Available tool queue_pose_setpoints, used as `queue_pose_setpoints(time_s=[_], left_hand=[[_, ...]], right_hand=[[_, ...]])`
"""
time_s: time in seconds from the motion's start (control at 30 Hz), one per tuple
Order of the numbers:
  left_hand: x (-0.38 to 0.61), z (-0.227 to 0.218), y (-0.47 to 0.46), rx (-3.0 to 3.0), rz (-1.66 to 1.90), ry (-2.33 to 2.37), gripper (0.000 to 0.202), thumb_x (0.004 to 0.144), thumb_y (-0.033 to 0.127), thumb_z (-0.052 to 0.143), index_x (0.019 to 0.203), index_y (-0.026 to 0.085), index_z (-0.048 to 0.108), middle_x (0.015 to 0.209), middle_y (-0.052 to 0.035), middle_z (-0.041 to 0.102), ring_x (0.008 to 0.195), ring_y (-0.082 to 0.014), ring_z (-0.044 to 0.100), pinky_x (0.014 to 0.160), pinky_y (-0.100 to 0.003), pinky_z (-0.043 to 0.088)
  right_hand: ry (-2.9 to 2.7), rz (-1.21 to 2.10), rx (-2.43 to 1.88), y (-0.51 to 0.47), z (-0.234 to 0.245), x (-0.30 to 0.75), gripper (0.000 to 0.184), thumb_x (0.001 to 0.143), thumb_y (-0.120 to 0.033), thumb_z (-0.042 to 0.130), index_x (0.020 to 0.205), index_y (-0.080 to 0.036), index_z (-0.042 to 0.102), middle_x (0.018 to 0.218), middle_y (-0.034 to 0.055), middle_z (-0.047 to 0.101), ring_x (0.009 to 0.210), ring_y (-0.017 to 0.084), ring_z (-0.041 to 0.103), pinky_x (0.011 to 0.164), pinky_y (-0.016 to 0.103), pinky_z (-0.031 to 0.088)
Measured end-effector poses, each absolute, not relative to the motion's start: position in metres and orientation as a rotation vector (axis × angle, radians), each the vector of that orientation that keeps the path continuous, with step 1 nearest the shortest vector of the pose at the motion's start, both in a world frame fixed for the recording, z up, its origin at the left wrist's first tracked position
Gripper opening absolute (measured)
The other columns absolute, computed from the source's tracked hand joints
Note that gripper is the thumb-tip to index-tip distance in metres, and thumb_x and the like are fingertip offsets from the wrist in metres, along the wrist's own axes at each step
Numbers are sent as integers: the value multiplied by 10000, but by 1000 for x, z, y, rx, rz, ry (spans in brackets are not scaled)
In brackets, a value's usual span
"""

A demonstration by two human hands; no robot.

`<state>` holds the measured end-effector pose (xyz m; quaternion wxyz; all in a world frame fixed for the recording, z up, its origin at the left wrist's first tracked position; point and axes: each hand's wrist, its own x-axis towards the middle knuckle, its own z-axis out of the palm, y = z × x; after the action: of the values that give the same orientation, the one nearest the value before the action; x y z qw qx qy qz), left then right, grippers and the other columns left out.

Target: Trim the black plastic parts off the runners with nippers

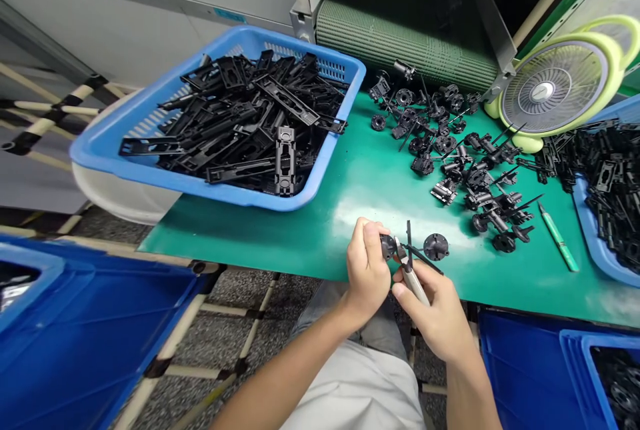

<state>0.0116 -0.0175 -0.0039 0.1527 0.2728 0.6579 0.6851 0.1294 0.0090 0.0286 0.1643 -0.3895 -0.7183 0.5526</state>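
Trimming of a black plastic piece with hand cutters, at the near edge of a green table (240, 233). The left hand (369, 262) is closed, thumb and bent fingers pinching a round black disc (388, 247) at its edge. The right hand (436, 313) is wrapped about the pale handles of the cutters (416, 285), whose metal tip lies just beside the disc, among thin black stems (409, 237). Whether the blades are parted cannot be told, nor whether a second disc (436, 247), just right of the stems, is joined to them. For a clean cut, the blades would best lie flat against the disc, with the left fingertips behind its edge and the stem supported so that it does not twist. A gentle, even squeeze should suit such thin plastic. The loose black parts (480, 180) lie far and right; the blue basket (295, 202) stands left, well apart from the cutters.
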Motion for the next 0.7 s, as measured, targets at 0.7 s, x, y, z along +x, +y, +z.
queue_pose_setpoints(time_s=[0.7], left_hand=[[-13,-11,1,535,1916,1750,319,890,456,519,717,192,474,651,21,565,492,-99,553,476,-219,445]], right_hand=[[-1913,2005,-816,78,13,193,264,841,-421,615,940,-177,639,790,11,545,695,153,460,650,284,364]])
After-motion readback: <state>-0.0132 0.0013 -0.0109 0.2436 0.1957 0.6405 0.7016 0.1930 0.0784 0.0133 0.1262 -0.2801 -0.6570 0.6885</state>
